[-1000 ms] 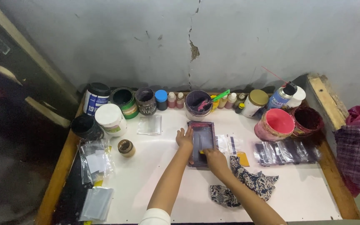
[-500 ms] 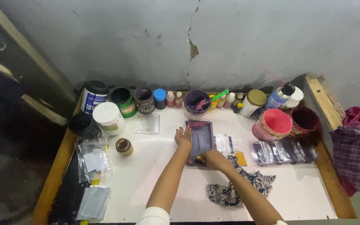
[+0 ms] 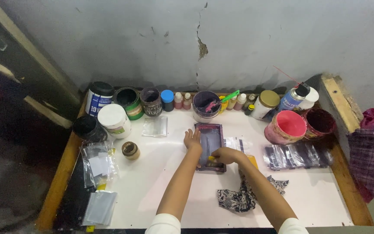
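A small dark purple rectangular screen frame (image 3: 211, 132) lies flat on the white tabletop (image 3: 161, 190). My left hand (image 3: 192, 141) rests with spread fingers on the frame's left edge, pressing it down. At the near end of the frame, my right hand (image 3: 224, 155) is closed around a small yellow scraper (image 3: 211, 158) that touches the screen. Small clear plastic packets (image 3: 238, 143) lie just right of the frame, partly hidden by my right forearm.
Paint jars and small bottles line the back wall, among them a purple bowl (image 3: 206, 106), a white tub (image 3: 114, 120) and a spray can (image 3: 291, 99). A pink tub (image 3: 285, 126) and dark packets (image 3: 297, 155) sit right. A patterned cloth (image 3: 239, 197) lies near me.
Both hands stay on the frame. My right hand has shifted only slightly at the frame's near end, and the view has drifted a little.
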